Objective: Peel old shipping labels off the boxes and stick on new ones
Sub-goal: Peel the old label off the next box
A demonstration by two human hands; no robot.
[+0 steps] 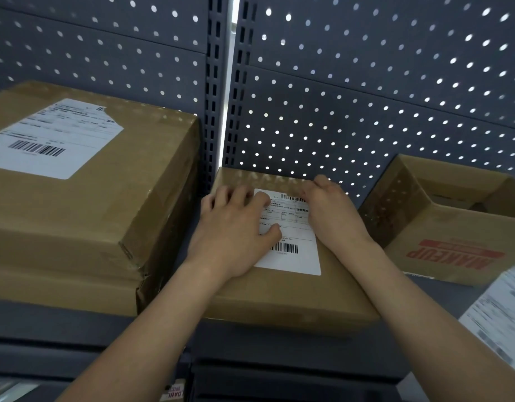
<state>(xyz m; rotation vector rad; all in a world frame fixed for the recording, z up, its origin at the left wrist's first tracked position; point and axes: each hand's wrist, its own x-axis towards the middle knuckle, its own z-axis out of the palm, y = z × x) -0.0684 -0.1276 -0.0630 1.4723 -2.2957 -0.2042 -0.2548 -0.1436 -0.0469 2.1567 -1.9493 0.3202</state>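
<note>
A small brown cardboard box (pixel 294 297) sits on the grey shelf in the middle of the head view. A white shipping label (pixel 291 256) with barcodes lies on its top. My left hand (pixel 233 230) lies over the label's left side, fingers spread and thumb pressing on the paper. My right hand (pixel 331 210) rests on the label's upper right edge, with its fingertips hidden from me at the far corner. A larger brown box (pixel 111 216) stands to the left, and the white label (pixel 53 137) on it has a torn upper right corner.
An open cardboard box (pixel 441 227) with red print stands at the right. A stack of printed label sheets (pixel 499 320) lies at the right edge. A grey pegboard wall (pixel 366 97) closes the back. The shelf's front edge (pixel 76 332) runs below the boxes.
</note>
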